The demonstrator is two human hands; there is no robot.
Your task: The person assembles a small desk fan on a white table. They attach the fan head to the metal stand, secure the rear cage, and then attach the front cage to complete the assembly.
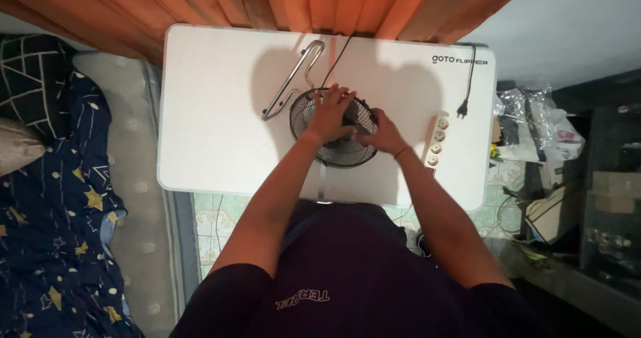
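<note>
Both hands rest on the small black fan (337, 134), which lies flat on the white tabletop (214, 111) with its round wire grille facing up. The left hand (328, 114) spreads over the grille's top, fingers curled into the wires; the right hand (379, 132) presses its right rim, closed around the edge. A bent metal stand (290, 79) lies just left of the hands, a power strip (437, 140) just right

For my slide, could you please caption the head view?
Both hands, left hand and right hand, on a black fan grille on a white table.
</note>
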